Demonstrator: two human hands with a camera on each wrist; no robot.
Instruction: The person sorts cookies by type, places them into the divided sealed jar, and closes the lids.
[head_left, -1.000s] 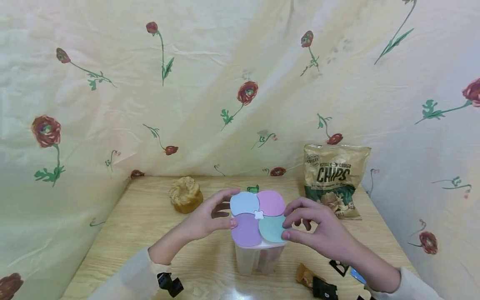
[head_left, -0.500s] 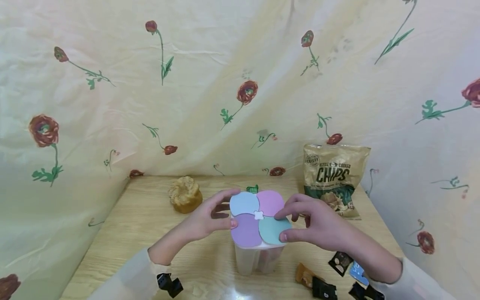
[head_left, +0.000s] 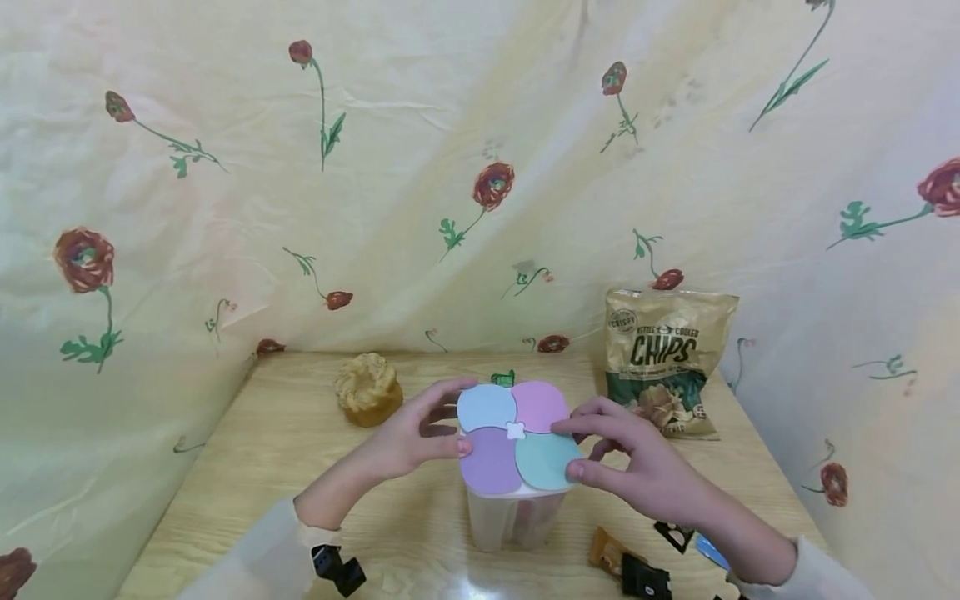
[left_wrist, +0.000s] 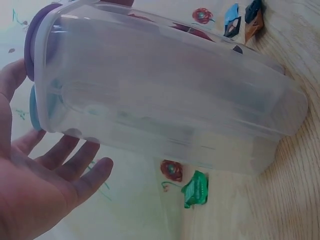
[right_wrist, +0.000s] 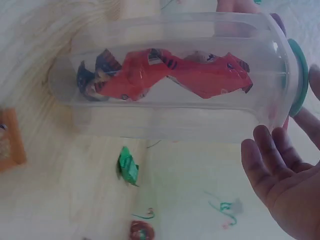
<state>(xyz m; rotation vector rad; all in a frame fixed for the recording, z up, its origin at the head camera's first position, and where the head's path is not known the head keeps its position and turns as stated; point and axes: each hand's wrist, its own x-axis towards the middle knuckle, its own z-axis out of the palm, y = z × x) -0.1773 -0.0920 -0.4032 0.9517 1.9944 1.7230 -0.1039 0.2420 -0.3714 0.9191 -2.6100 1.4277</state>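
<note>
A tall clear plastic container [head_left: 517, 523] stands upright on the table with four-petal coloured lids: blue [head_left: 487, 407], pink [head_left: 542, 403], purple [head_left: 489, 463] and teal [head_left: 547, 462]. My left hand [head_left: 408, 439] grips its top rim from the left, thumb at the purple lid and fingers behind the blue one. My right hand [head_left: 648, 467] pinches the teal lid between thumb at its near right edge and index finger at its far side. In the right wrist view, red wrapped packets [right_wrist: 212, 77] and a darker one [right_wrist: 90, 82] lie inside one compartment.
Behind the container lies a green wrapped sweet [head_left: 503, 378]. A pastry-like round [head_left: 367, 390] sits back left. A chips bag [head_left: 667, 362] leans at the back right. Small black [head_left: 647, 578], orange [head_left: 611, 550] and blue [head_left: 711, 550] packets lie front right.
The right index finger moved inward to the teal lid's far edge, then the right hand shifted back slightly right with its thumb. The left hand holds the same place.
</note>
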